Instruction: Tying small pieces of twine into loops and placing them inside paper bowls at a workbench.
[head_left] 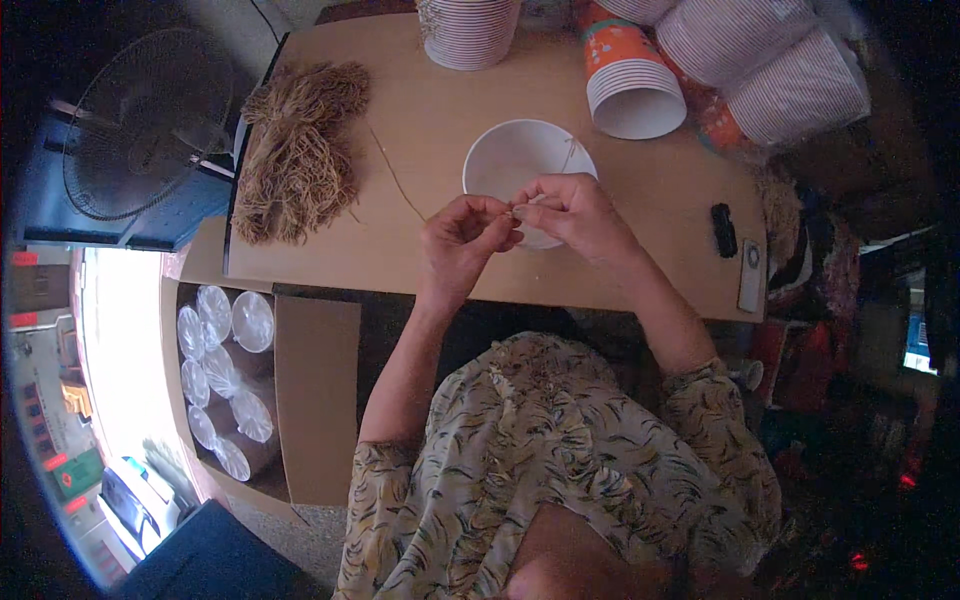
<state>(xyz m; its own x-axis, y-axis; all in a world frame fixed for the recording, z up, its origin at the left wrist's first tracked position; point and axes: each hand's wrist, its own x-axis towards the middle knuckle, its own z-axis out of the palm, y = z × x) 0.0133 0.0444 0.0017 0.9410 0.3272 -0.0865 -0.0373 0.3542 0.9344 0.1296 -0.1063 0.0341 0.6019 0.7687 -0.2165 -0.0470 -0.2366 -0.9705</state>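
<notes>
My left hand (462,240) and my right hand (572,213) meet over the near rim of a white paper bowl (505,158) on the wooden table (440,110). Both pinch a thin tan string (395,175) between their fingertips. From my left hand the string runs back across the table toward a bundle of tan strings (297,150) at the table's left end. A short piece of string also crosses the bowl's far right rim.
Stacks of paper bowls (632,85) lie at the table's far side and right. A small black object (724,229) and a flat white device (750,275) sit near the right edge. An open cardboard box of clear lids (225,375) stands at lower left, a fan (145,120) beyond it.
</notes>
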